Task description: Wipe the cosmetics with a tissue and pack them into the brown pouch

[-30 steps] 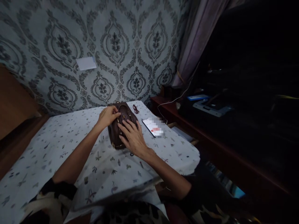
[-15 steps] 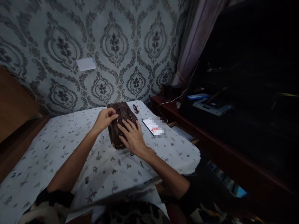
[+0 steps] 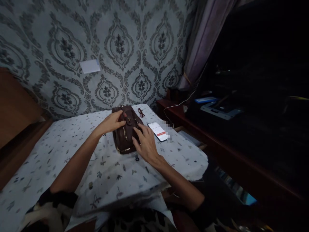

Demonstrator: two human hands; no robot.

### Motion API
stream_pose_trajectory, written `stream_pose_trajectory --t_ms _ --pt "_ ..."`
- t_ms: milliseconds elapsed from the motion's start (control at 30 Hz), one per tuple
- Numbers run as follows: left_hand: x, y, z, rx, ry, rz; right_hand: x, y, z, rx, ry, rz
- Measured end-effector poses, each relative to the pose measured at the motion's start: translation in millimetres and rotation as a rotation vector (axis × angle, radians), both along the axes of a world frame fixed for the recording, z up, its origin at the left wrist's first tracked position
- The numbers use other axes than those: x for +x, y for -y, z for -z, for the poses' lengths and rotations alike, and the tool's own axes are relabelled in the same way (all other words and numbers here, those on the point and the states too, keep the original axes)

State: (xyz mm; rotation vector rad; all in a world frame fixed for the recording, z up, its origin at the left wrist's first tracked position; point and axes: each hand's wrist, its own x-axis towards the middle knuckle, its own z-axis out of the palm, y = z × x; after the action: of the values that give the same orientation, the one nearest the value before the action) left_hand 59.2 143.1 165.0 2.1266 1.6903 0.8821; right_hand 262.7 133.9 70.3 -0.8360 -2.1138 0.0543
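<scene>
A dark brown handbag (image 3: pixel 129 141) with gold-coloured zips lies on the patterned white cloth. My left hand (image 3: pixel 111 122) rests over its upper left part, thumb and fingers apart, near a small tab with a metal fitting. Some of its fingertips are hard to make out against the dark leather. On the bag's right side is my right hand (image 3: pixel 146 143), its fingers spread and the tips touching the leather by a zip. Part of that side is hidden beneath the hand.
A lit phone (image 3: pixel 157 131) and red-framed glasses (image 3: pixel 141 112) lie right of the bag. The white cloth (image 3: pixel 108 177) covers the table up to the patterned wall (image 3: pixel 118 42). A dark red desk (image 3: pixel 205 138) with a cable stands at right, a brown wooden panel (image 3: pixel 16 106) at left.
My right hand has slid right, off the bag's middle, uncovering a front zip. My left hand has shifted slightly right over the tab, its fingers straighter. The bag remains in place.
</scene>
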Motion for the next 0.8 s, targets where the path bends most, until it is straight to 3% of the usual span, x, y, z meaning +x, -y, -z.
stream_pose_trajectory --t_ms 133,333,800 --pt "18.8 -14.5 -5.9 0.093 -0.180 -0.060 8.2 0.3 4.6 0.016 -0.004 0.043" --pt "36.0 -33.5 -0.7 0.101 -0.034 -0.089 11.6 2.5 4.2 -0.012 0.046 0.041" --pt "43.2 -18.8 12.1 0.126 0.105 -0.079 7.3 1.1 10.3 0.005 0.042 0.045"
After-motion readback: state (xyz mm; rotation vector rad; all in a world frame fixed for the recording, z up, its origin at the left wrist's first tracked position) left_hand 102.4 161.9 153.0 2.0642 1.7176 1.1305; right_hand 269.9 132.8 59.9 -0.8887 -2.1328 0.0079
